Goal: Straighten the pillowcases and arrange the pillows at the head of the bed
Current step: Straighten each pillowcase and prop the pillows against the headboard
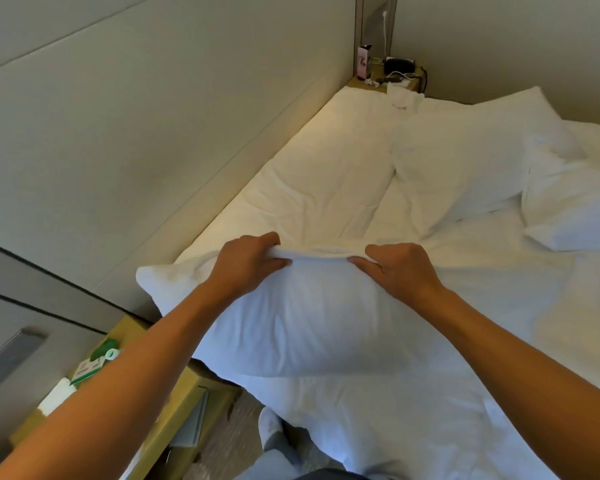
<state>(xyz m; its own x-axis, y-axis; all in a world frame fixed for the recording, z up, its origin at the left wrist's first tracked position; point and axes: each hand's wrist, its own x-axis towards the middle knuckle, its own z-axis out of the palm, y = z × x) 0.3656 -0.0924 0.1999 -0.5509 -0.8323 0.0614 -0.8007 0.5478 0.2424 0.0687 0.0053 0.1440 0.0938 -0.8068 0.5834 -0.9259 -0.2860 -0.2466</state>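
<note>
No readable text or labels anywhere.

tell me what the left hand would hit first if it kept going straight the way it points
Probably the rumpled white pillow lying beyond the held pillow; the left hand points up the bed toward it, though depth is unclear.
</note>
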